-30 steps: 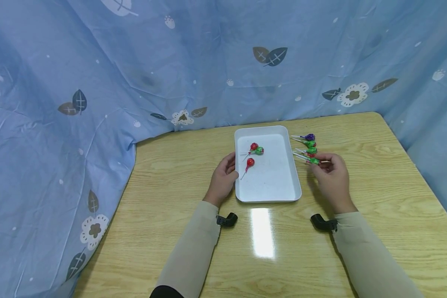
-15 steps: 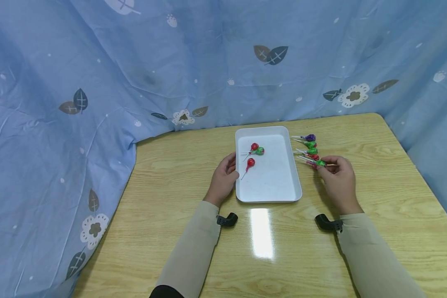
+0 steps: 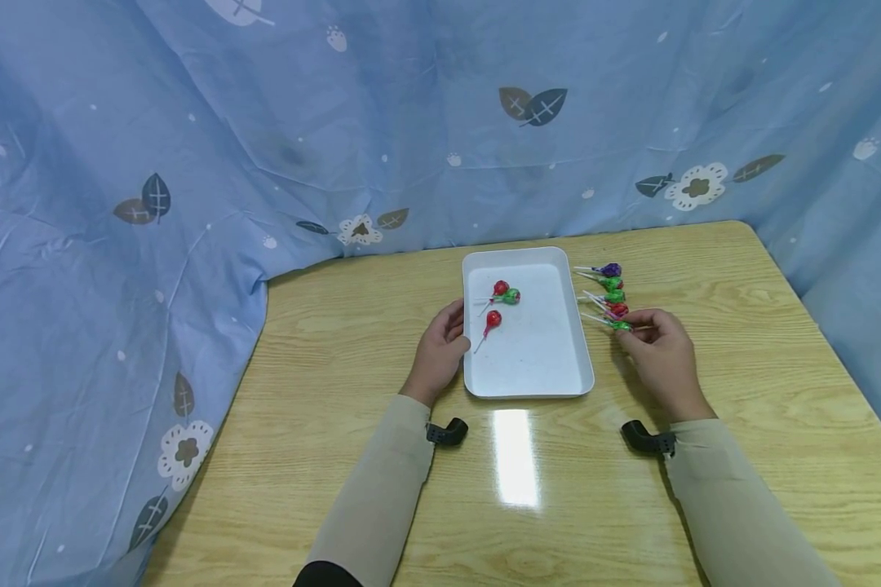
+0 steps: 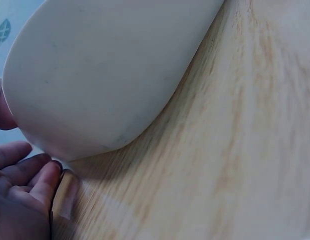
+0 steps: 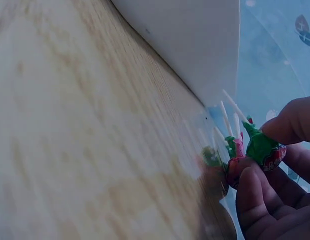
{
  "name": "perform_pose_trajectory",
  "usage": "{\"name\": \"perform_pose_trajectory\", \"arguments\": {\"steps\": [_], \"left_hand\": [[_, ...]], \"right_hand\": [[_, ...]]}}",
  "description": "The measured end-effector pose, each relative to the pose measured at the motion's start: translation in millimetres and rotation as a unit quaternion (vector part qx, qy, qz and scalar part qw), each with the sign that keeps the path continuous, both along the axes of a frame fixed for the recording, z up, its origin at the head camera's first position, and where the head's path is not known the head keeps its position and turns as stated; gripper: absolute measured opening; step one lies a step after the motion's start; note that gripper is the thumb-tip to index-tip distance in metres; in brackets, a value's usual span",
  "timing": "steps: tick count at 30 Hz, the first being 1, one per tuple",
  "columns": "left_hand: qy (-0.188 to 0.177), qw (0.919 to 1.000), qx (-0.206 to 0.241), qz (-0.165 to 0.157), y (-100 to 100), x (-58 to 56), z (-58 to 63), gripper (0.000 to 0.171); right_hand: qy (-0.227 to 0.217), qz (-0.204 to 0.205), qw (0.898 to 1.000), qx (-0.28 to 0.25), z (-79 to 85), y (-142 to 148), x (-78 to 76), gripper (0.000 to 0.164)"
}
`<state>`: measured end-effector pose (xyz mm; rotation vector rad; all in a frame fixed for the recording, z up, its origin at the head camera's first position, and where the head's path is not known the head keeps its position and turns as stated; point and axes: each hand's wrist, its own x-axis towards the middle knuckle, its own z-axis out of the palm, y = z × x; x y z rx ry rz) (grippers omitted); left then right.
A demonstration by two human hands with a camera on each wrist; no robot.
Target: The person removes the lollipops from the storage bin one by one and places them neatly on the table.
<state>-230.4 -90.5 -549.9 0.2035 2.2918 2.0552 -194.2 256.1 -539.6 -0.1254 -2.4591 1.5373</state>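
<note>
A white tray [image 3: 532,350] lies on the table with several lollipops inside, among them a red one [image 3: 493,319] and a green one [image 3: 511,297]. My left hand [image 3: 440,352] holds the tray's left side, thumb at the rim and fingers along the outer wall. To the right of the tray, my right hand [image 3: 658,349] pinches a green-wrapped lollipop [image 5: 261,147] by its head, its stick pointing left. Just beyond that hand is a row of lollipops: a purple one [image 3: 611,270], green ones [image 3: 613,284] and a red one [image 3: 617,310]. Fingers partly hide the nearest heads.
The wooden table [image 3: 323,367] extends left, right and in front of the tray. A blue patterned curtain [image 3: 440,147] hangs along its back and left edges. Each wrist bears a black camera mount [image 3: 448,433].
My right hand has shifted slightly to the right. The green lollipop now sits nearer to me, separated from the sticks it overlapped. My left hand and the tray have stayed put.
</note>
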Motion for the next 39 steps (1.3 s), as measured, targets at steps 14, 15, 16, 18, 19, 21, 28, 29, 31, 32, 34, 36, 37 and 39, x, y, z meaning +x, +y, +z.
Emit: {"name": "perform_pose_trajectory", "arguments": {"steps": [14,15,16,18,19,21,28,29,31,32,34,36,37,39], "left_hand": [[0.002,1.0,-0.001,-0.001,-0.5,-0.5,-1.6,0.07],[0.002,1.0,-0.001,-0.002,-0.5,-0.6,-1.6,0.07],[0.002,1.0,0.001,-0.003,-0.7,-0.7,-1.7,0.069],[0.004,1.0,0.003,-0.004,-0.8,-0.8,-1.9,0.069],[0.005,1.0,0.005,-0.005,-0.8,-1.0,-2.1,0.069],[0.005,0.9999,0.007,-0.006,-0.7,-1.1,-2.5,0.069],[0.004,0.9999,0.006,-0.007,-0.7,-0.4,-1.0,0.069],[0.005,1.0,0.006,-0.007,-0.6,-0.3,-0.9,0.069],[0.005,1.0,0.004,-0.006,-0.4,-0.3,-0.9,0.069],[0.005,1.0,0.003,-0.006,-0.4,-0.4,-1.1,0.069],[0.006,1.0,0.002,-0.004,-0.2,-0.6,-1.3,0.069],[0.006,1.0,0.001,-0.004,-0.2,-0.6,-1.2,0.069],[0.006,1.0,0.001,-0.004,-0.1,-0.7,-1.1,0.069],[0.007,1.0,0.001,-0.003,-0.3,-0.5,-0.8,0.069]], "right_hand": [[-0.015,0.013,0.998,0.06,2.3,5.7,-1.0,0.029],[-0.016,0.014,0.998,0.063,2.3,6.1,-1.0,0.029],[-0.016,0.015,0.998,0.066,2.4,6.5,-1.1,0.029],[-0.016,0.019,0.997,0.072,2.6,7.0,-1.1,0.028],[-0.015,0.022,0.997,0.075,2.9,7.2,-1.0,0.028],[-0.014,0.027,0.996,0.081,3.7,7.5,-0.6,0.028],[-0.013,0.036,0.995,0.088,5.8,8.5,0.7,0.027],[-0.011,0.038,0.995,0.089,5.9,8.6,0.7,0.027],[-0.01,0.041,0.995,0.091,6.3,8.6,1.0,0.026],[-0.009,0.042,0.995,0.092,6.5,8.6,1.1,0.026],[-0.01,0.043,0.995,0.092,6.7,8.8,1.0,0.026],[-0.012,0.046,0.995,0.092,6.9,8.9,0.9,0.026],[-0.012,0.046,0.995,0.091,7.0,9.0,0.7,0.026],[-0.013,0.046,0.995,0.09,6.8,9.2,0.4,0.026]]}}
